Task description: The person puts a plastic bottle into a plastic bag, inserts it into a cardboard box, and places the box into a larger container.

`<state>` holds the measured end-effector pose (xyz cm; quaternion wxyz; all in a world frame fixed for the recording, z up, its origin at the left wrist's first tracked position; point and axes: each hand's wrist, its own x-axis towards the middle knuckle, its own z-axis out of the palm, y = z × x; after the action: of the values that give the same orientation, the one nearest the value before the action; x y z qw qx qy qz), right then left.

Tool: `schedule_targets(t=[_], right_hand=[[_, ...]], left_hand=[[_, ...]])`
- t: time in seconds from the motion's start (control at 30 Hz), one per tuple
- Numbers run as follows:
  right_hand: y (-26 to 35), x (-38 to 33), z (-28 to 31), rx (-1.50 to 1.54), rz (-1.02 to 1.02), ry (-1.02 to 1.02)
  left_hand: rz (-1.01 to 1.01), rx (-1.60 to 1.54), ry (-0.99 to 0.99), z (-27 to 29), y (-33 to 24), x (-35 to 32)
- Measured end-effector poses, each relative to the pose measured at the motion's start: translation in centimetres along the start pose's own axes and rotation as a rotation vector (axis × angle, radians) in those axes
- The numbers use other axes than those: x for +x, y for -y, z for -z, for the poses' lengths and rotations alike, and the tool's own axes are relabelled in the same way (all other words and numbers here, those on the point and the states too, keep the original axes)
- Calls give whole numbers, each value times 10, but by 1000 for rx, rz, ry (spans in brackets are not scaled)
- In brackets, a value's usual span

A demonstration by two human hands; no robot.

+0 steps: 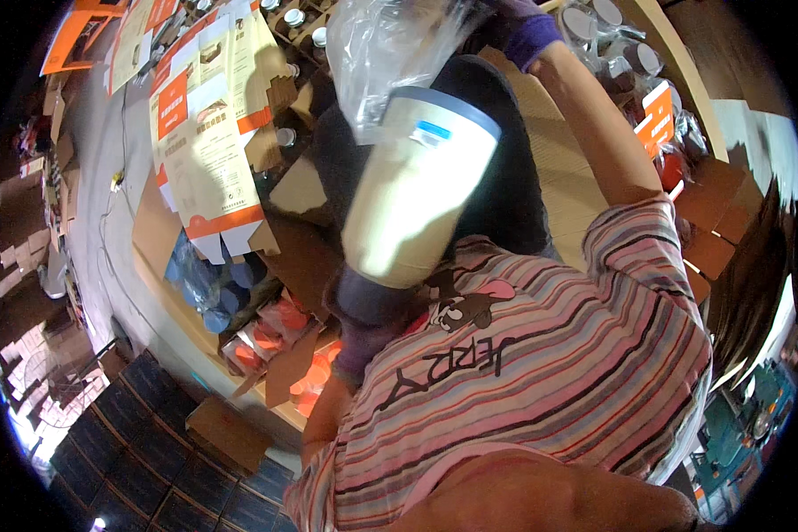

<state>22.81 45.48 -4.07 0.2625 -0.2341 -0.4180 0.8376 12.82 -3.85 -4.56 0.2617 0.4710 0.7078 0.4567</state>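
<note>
A cream tumbler [421, 182] with a blue-grey rim, a small blue label and a dark lower end tilts above my lap. My left hand [368, 332], in a dark purple glove, is closed around its lower end; part of that hand sits in shadow. At the top edge my right hand [516, 31], also in a purple glove, is at the side of a clear plastic bag [390, 53] and seems closed on it, though its fingertips are cut off. The crumpled bag hangs down to the tumbler's upper end.
Flattened cream-and-orange printed cartons [208, 133] lie at the left. Below them a box holds blue-grey wrapped pieces [213, 284] and orange-red pieces [315, 377]. Bagged cups [625, 53] stand at upper right, beside a brown cardboard box [718, 213]. Dark cartons [151, 443] are stacked at lower left.
</note>
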Motion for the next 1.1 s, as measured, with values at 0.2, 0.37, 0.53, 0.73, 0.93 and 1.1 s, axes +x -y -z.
schedule_targets(t=[0.2, 0.37, 0.53, 0.73, 0.93, 1.1], right_hand=[[-68, 71, 2, 59, 182, -82], [-68, 14, -30, -682, 345, -74], [-64, -31, -21, -1268, 955, 48], [-58, -117, -5, -1594, 868, 83], [-67, -191, -31, -817, 166, -190], [-62, -196, -52, -1134, 627, 129]], left_hand=[[-321, 165, 332, 63, -13, 98], [5, -221, -329, 30, -57, 229], [-55, -27, 1, -3, 1, 329], [-397, 749, 231, -9, 6, 313], [-222, 37, -28, -11, -27, 255], [-310, 48, -37, -4, -35, 223]])
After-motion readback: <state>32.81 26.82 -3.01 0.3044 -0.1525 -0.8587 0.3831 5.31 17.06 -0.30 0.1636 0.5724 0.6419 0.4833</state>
